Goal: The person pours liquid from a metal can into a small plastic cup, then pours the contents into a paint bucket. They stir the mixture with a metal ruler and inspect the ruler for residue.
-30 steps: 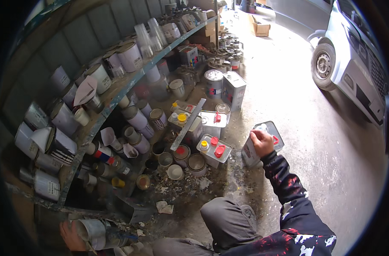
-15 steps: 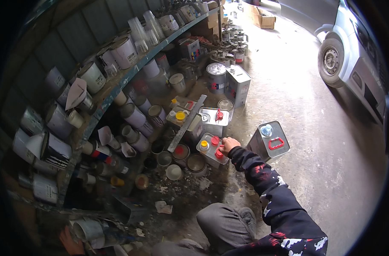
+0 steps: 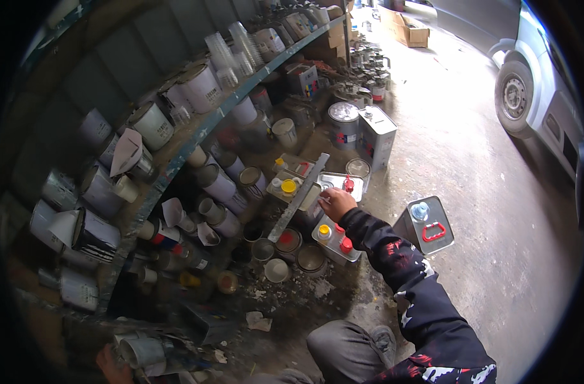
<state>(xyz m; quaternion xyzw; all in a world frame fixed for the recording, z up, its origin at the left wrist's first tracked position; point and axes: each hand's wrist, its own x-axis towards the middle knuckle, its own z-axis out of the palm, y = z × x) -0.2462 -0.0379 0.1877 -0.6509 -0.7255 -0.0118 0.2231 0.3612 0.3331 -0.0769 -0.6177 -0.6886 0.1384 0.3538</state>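
The right hand (image 3: 338,205) is reaching over the grouped cans on the floor (image 3: 490,288), its fingers bending inward and partly closed beside the near edge of the silver rectangular can (image 3: 337,180); whether they are pinching anything is not something the view is settling. That can is standing just beyond the rectangular can with yellow and red caps (image 3: 335,243), both turning their capped tops upward, which is presumably keeping the openings within reach and the liquid inside. A flat metal strip (image 3: 299,197) is lying aslant to the left, its far part apparently resting on neighbouring can tops. The grey rectangular can (image 3: 404,227) is standing apart on the right, its red handle facing up, probably suiting a lift from above. At the near left, the left hand (image 3: 112,366) is curving beside a pale cylindrical container (image 3: 144,352); in that dim corner I cannot tell how open it is or whether it is gripping, perhaps steadying, the container.
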